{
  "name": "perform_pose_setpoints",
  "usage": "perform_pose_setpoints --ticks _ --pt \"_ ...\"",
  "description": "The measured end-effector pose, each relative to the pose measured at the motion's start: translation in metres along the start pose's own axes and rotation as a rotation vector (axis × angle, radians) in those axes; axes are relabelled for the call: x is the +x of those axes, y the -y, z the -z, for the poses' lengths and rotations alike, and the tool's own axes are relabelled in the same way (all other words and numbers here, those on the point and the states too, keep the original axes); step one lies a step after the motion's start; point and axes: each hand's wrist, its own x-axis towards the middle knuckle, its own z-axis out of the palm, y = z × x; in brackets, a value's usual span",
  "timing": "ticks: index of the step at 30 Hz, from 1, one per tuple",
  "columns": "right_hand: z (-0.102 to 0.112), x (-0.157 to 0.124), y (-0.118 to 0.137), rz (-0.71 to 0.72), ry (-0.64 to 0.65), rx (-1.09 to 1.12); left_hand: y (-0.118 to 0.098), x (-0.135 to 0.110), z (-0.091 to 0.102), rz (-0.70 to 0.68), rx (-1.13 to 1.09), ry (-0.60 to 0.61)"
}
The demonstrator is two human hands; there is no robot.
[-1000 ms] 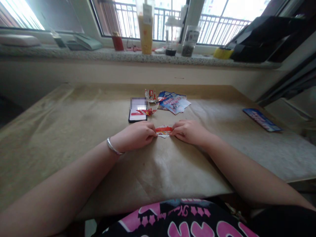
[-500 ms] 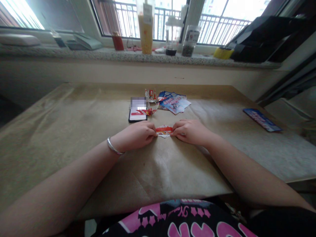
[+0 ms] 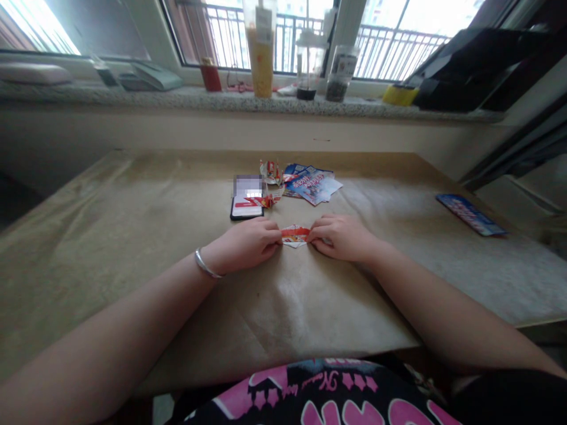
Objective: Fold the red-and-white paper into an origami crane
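The tabletop [image 3: 133,236] is covered with creased brown paper [image 3: 287,307]. At its centre lies a small red-and-white folded paper [image 3: 295,235]. At 12 o'clock from it rests a phone [image 3: 247,203], with red folded scraps [image 3: 264,200] touching it. Just toward 1 o'clock lie blue printed sheets [image 3: 312,184]. Well apart at 3 o'clock lies a blue packet [image 3: 470,214].

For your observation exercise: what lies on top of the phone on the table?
A small red folded paper piece rests across the lower right of the phone, overhanging its edge. The phone's upper part is blurred, so nothing can be told there. What lies under it is hidden.
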Motion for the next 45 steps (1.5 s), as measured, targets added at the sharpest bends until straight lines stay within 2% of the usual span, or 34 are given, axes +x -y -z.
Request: perform_pose_setpoints --ticks 6,14,23,27,29,34,39,45 --pt "-0.004 0.000 0.000 0.050 -0.003 0.002 0.001 -0.001 -0.007 -0.048 0.027 -0.049" --pt "-0.009 0.006 0.009 -0.015 -0.044 0.047 -0.010 0.004 -0.008 -0.034 0.083 -0.064" --pt "-0.010 0.005 0.008 -0.004 -0.060 0.092 -0.011 0.002 -0.014 -0.009 0.184 -0.143" --pt "-0.011 0.006 0.002 -0.066 -0.083 0.149 -0.010 0.002 -0.013 -0.018 0.213 -0.156" --pt "-0.013 0.006 -0.003 -0.095 -0.117 0.153 -0.008 0.001 -0.014 -0.004 0.203 -0.160" --pt "-0.018 0.006 -0.008 -0.013 -0.152 0.199 -0.005 0.002 -0.016 0.000 0.172 -0.160" --pt "-0.020 0.008 -0.004 0.001 -0.098 0.229 -0.003 0.002 -0.019 -0.012 0.167 -0.157" --pt "-0.019 0.007 -0.008 -0.005 -0.088 0.208 0.000 0.002 -0.022 -0.008 0.049 -0.182"
